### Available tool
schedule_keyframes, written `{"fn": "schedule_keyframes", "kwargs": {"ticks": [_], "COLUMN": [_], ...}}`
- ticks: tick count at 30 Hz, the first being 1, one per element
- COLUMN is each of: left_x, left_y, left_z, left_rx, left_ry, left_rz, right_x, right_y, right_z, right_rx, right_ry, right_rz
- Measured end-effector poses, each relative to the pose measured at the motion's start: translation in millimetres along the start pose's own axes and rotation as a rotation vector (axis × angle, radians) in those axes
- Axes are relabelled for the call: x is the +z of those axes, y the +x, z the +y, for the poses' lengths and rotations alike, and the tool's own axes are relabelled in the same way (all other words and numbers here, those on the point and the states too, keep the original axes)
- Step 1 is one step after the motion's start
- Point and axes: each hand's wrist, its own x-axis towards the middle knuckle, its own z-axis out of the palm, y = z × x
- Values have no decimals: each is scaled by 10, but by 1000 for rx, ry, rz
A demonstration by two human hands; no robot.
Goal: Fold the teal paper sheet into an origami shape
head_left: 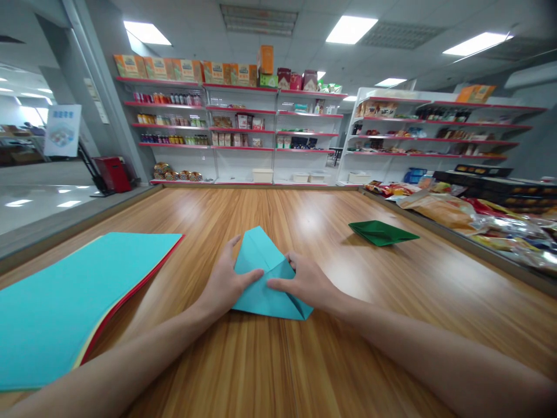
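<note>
A partly folded sheet of light blue paper [261, 299] lies in front of me, its pointed end facing away and creases across its top. My left hand [226, 276] grips its left side, thumb on top and the other fingers along the edge, partly hidden. On the opposite side, my right hand [307, 281] pinches a raised flap, thumb over the fold and fingers curled behind it. Farther right sits a folded dark green paper piece [383, 233], apart from both hands.
A stack of coloured paper [82, 296], blue on top with yellow and red below, lies at the left of the wooden table [270, 371]. Packaged snacks [470, 217] are piled beyond the right rim. Stocked shelves [243, 148] stand behind the table.
</note>
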Motion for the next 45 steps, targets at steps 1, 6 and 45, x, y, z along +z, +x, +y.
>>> {"fn": "schedule_keyframes", "kwargs": {"ticks": [1, 6, 45], "left_x": [13, -71, -439], "left_y": [1, 18, 98], "left_z": [-37, -128, 404], "left_rx": [8, 289, 142], "left_ry": [30, 496, 1015], "left_rz": [-15, 12, -726], "right_x": [0, -55, 17], "right_y": [6, 54, -93], "right_z": [17, 88, -73], "right_rx": [0, -120, -379], "right_ry": [-7, -73, -475], "right_rz": [-26, -165, -48]}}
